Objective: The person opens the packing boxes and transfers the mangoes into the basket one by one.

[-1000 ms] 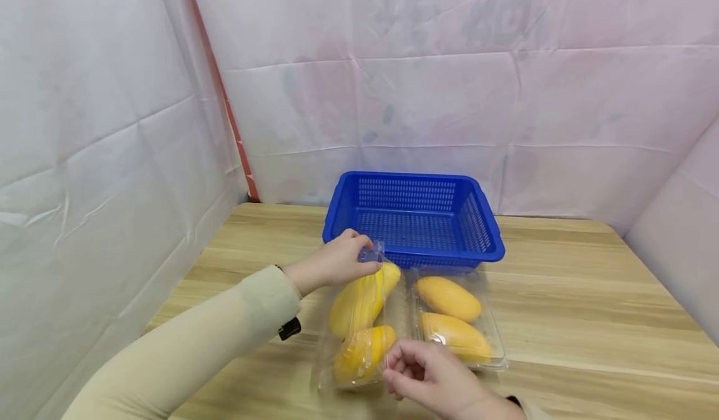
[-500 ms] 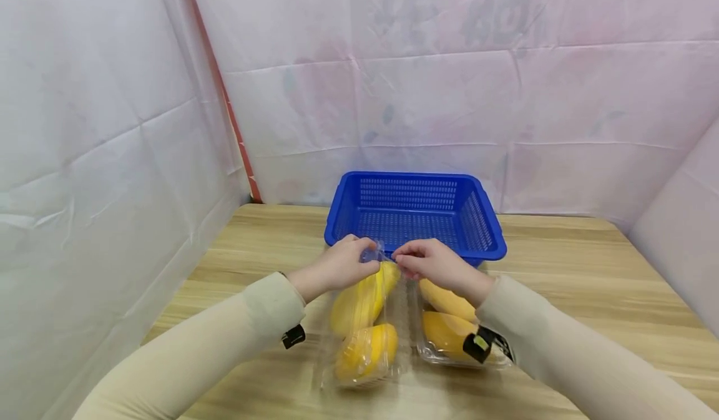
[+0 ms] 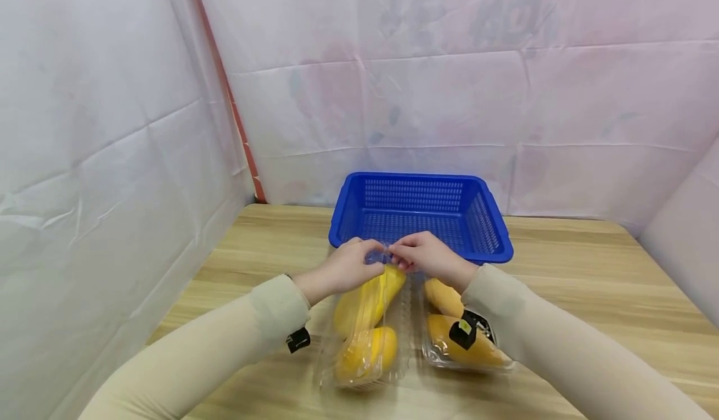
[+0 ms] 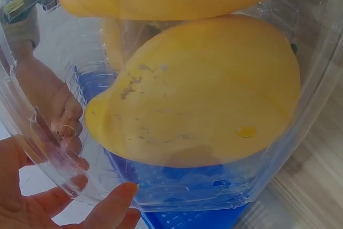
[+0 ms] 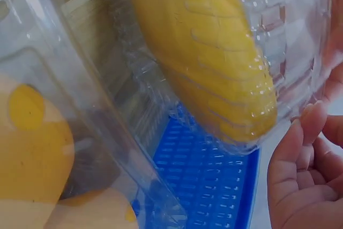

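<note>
A clear plastic clamshell box [image 3: 328, 370] holds two yellow mangoes, one mango [image 3: 359, 311] behind the other [image 3: 367, 352]. My left hand [image 3: 351, 268] grips its far end, thumb and fingers around the plastic edge; in the left wrist view a large mango [image 4: 203, 95] shows through the wall beside the hand [image 4: 59, 202]. At the same far end, my right hand [image 3: 429, 258] pinches the box's edge between thumb and forefinger, as the right hand [image 5: 305, 175] shows in the right wrist view. Both hands overlap the basket's near rim in the head view.
To the right, partly behind the right forearm, a second clear box [image 3: 444, 362] with two mangoes lies on the wooden table [image 3: 590, 295]. A blue slotted basket [image 3: 415, 176] stands just beyond both boxes. Pale cloth walls [image 3: 449, 108] enclose the table.
My right hand has gone from the near end of the left box to its far end, beside the left hand, and now pinches the edge there. The left hand has kept its grip.
</note>
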`<state>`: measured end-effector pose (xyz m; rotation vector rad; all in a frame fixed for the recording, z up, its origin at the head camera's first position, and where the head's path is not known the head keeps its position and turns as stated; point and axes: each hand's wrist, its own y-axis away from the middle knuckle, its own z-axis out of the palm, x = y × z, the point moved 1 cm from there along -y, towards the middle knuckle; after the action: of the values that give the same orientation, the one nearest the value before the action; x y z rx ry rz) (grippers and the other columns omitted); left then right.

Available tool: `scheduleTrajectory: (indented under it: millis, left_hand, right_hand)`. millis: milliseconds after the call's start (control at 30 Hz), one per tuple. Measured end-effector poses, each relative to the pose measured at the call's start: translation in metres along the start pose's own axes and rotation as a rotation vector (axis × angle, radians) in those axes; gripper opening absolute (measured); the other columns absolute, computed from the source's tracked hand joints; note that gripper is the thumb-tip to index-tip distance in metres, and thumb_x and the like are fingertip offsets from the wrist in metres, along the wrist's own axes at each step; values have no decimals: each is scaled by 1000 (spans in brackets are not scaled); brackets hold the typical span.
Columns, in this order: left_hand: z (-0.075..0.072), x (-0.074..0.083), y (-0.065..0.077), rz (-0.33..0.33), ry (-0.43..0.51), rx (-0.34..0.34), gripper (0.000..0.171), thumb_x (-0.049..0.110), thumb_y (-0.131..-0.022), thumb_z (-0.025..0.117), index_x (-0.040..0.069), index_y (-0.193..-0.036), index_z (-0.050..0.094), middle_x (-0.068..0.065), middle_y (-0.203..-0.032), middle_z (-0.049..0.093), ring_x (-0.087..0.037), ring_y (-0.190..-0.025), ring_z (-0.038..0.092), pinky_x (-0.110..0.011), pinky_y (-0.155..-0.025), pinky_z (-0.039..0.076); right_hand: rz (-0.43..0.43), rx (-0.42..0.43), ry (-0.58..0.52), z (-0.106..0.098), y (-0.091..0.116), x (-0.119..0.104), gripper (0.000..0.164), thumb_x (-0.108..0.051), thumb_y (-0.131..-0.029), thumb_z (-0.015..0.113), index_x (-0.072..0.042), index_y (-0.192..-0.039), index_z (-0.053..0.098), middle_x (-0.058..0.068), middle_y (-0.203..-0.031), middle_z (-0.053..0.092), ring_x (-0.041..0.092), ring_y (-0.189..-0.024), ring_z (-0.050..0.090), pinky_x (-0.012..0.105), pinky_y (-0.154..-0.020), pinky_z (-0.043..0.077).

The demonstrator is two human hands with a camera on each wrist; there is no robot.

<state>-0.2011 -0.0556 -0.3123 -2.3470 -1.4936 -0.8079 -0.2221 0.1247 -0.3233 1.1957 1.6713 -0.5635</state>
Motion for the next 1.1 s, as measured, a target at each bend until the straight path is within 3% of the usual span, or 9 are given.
scheduleTrajectory:
  millis: [233, 500, 833, 1100]
  left_hand:
    - [1, 0, -1, 9, 19, -11, 44, 34, -90, 59, 15, -130, 53, -7, -125, 52, -21, -114, 47, -39, -89, 44]
    - [0, -3, -2, 39, 37, -19, 42, 25, -89, 59, 12, -129, 55, -9, -122, 52, -21, -107, 49, -39, -87, 44]
    - [0, -5, -3, 87, 74, 1, 41, 18, -88, 58, 8, -127, 56, -8, -123, 55, -21, -112, 46, -39, -91, 43]
    - [1, -7, -2, 105, 75, 13, 41, 17, -88, 58, 7, -128, 56, -8, -122, 55, -21, -112, 46, -38, -91, 42]
  right_hand:
    - [5, -11, 6, 1, -3, 0, 28, -19, -97, 49, 1, -96, 68, 7, -80, 63, 18, -73, 56, 34, -75, 51]
    - [4, -25, 7, -1, -4, 0, 26, -20, -96, 51, 1, -97, 67, 8, -82, 62, 18, -75, 58, 35, -76, 51]
    - [15, -16, -2, -1, -8, 1, 26, -17, -96, 52, 4, -99, 66, 9, -82, 60, 19, -77, 57, 35, -78, 51]
    - [34, -3, 22, 1, -9, -2, 27, -17, -96, 51, 7, -94, 63, 7, -76, 57, 21, -76, 52, 32, -72, 48]
